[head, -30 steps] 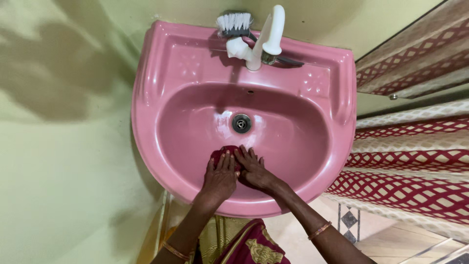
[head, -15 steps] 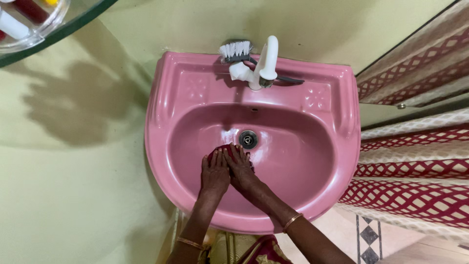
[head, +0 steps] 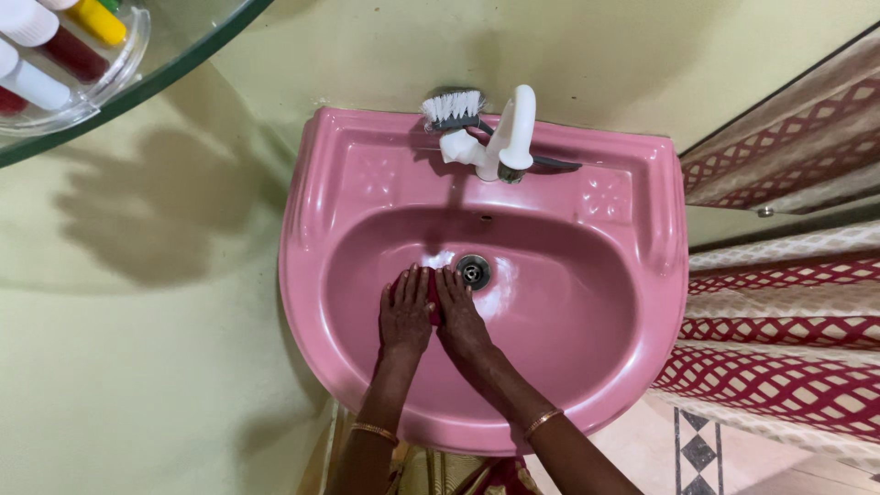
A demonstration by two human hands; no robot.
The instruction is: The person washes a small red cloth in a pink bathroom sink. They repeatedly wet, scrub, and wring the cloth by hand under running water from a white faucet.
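A: In the head view, what do the two hands do?

B: Both are inside the pink wash basin (head: 367,211), side by side and touching. The left hand (head: 406,316) and the right hand (head: 461,321) lie flat, fingers (head: 414,282) stretched out and close together, pointing to the drain (head: 473,270).

A: Do they grip something?

B: They press down on a dark red cloth (head: 432,298). Only a narrow strip of it shows between the hands, so I cannot tell its whole shape. The fingers are not closed around it; they are laid open on top.

A: Where is the cloth exactly?

B: On the bottom of the basin, just beside the drain, on its left in the picture.

A: What else is there?

B: A white tap (head: 509,137) stands at the back rim, and a brush with white bristles (head: 451,108) lies behind it. Each wrist has a thin golden bangle (head: 374,431). At the upper left a glass shelf (head: 183,55) carries bottles (head: 55,41). At the right hangs a red and cream patterned curtain (head: 779,302).
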